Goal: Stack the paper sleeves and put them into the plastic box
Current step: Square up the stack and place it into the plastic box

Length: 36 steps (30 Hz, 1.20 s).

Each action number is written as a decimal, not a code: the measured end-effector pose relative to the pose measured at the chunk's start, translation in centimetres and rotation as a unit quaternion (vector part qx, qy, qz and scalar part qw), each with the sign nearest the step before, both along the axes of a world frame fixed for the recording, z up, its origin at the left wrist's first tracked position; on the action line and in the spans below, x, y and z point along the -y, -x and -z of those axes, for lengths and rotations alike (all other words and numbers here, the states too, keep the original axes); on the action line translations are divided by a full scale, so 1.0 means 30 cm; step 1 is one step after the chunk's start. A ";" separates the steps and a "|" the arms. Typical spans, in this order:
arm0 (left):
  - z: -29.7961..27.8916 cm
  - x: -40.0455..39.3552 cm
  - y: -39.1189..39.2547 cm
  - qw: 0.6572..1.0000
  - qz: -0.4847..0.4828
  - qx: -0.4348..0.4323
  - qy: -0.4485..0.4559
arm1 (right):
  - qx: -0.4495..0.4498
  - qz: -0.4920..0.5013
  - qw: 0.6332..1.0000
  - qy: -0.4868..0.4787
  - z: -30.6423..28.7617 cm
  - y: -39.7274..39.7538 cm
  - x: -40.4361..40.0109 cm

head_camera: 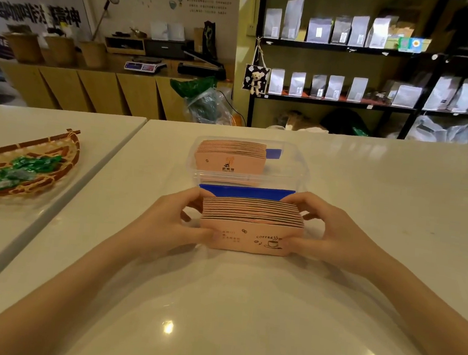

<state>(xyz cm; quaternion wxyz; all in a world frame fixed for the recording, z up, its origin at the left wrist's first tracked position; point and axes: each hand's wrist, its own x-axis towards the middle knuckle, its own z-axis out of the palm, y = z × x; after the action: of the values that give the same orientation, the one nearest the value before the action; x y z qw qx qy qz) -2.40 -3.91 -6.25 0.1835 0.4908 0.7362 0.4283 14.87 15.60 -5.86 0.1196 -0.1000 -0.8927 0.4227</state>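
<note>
A thick stack of pink paper sleeves (pixel 251 224) with a coffee-cup print stands on edge on the white table. My left hand (pixel 172 220) grips its left end and my right hand (pixel 332 237) grips its right end. Just behind the stack stands a clear plastic box (pixel 293 168) with a blue clip (pixel 247 192) on its near side. Another stack of pink sleeves (pixel 228 160) stands on edge inside the box, towards its left side. A second blue clip (pixel 273 153) shows at the box's back.
A woven basket (pixel 29 170) holding green-wrapped sweets sits on the neighbouring table at the left. A seam (pixel 109 163) separates the two tables. Beyond the table stand a wooden counter and black shelves with bags.
</note>
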 end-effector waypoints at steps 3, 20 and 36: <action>0.002 -0.002 -0.004 1.000 -0.001 -0.017 0.005 | 0.010 -0.017 1.000 0.005 0.006 0.001 0.014; -0.346 -0.061 0.114 0.973 -0.023 -0.227 0.028 | -0.077 -0.011 0.981 -0.177 -0.302 0.150 -0.059; -0.273 -0.218 0.356 0.937 -0.048 -0.262 0.226 | 0.013 -0.005 0.984 -0.180 -0.199 0.399 -0.202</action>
<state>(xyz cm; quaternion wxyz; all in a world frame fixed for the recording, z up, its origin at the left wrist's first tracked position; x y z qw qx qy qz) -13.07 2.64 1.93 0.0698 0.4954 0.8582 0.1154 2.90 21.65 0.13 0.1220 -0.0779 -0.9561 0.2547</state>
